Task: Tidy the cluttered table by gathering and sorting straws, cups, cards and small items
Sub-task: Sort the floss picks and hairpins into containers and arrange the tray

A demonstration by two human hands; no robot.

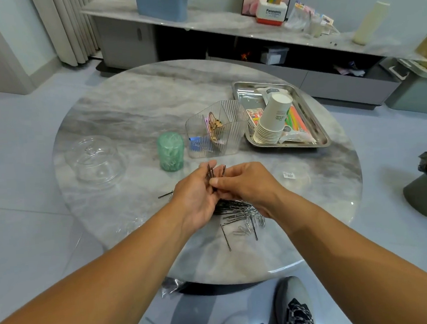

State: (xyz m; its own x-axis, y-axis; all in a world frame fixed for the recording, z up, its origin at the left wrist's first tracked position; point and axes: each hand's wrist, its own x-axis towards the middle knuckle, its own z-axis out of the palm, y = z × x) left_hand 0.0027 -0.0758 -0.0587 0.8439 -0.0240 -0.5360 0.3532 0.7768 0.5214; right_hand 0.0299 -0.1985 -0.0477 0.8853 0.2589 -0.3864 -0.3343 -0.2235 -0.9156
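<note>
- Round and glossy, the grey marble-patterned table (pixel 125 97) stands on pale floor tiles, with a long low sideboard (pixel 222 23) behind it.
- Just above the table's near half, the left hand (pixel 197 196) lies palm-up and cupped, holding a small bundle of black bobby pins (pixel 210 173) that stand up against its fingers; it probably serves as a collecting tray.
- Touching it, the right hand (pixel 247 184) pinches thumb and fingertips onto that bundle, seemingly feeding in or straightening a pin.
- Beneath the hands, a loose heap of thin wire pins mixed with silvery paper clips (pixel 250 222) waits to be sorted; one stray pin (pixel 166 195) lies off to the left.
- Farther back, a clear ribbed organiser (pixel 217 130) with compartments holds clips, beside a green translucent cylinder (pixel 170 151).
- On the right, a steel tray (pixel 320 138) already carries stacked paper cups (pixel 273 118), bright straws (pixel 298 119) and cards (pixel 254 116), so that part looks done.
- A transparent domed lid (pixel 96 158) sits well apart at left.
</note>
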